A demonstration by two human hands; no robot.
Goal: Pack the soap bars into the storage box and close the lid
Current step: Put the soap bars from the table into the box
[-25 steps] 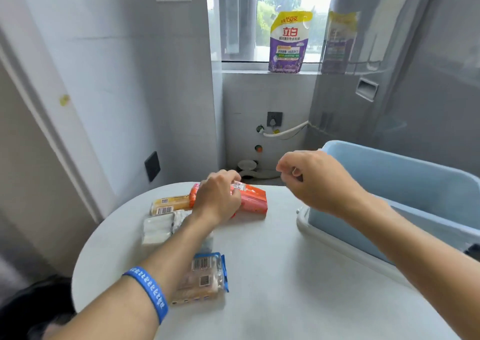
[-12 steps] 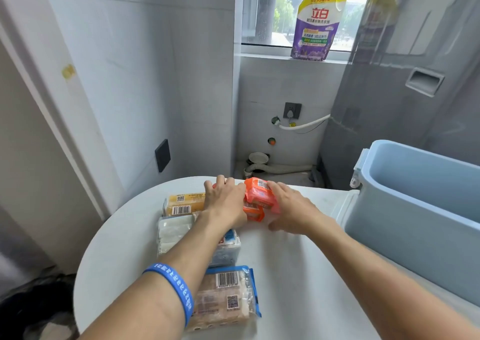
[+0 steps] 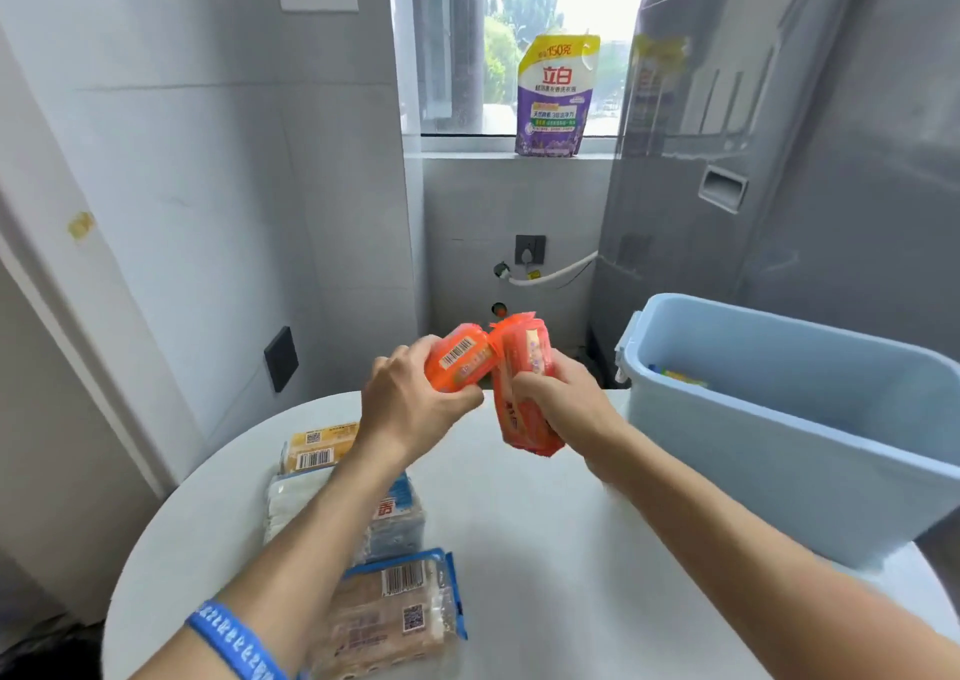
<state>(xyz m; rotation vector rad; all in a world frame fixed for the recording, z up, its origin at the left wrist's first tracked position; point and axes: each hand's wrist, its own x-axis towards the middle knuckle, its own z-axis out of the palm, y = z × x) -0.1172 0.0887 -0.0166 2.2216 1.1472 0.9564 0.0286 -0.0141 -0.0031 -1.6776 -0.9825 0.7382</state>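
My left hand (image 3: 410, 409) grips one orange soap pack (image 3: 460, 357), barcode up, raised above the round white table (image 3: 545, 549). My right hand (image 3: 561, 399) holds a second orange soap pack (image 3: 519, 393) upright, touching the first. The light blue storage box (image 3: 810, 451) stands open to the right, with a yellow-green item (image 3: 678, 375) lying inside. On the table's left side lie a yellow soap pack (image 3: 317, 448), a white and blue pack (image 3: 395, 518) partly under my left forearm, and a beige soap pack in blue-edged wrap (image 3: 395, 612).
A purple and yellow detergent pouch (image 3: 556, 97) stands on the windowsill. A grey appliance (image 3: 753, 160) rises behind the box. Tiled wall with a dark socket (image 3: 281, 358) runs along the left. A white hose (image 3: 550, 274) hangs at the back wall.
Both hands were on the orange packs lying on the table; now each hand has lifted one pack into the air, held side by side above the table's far edge.
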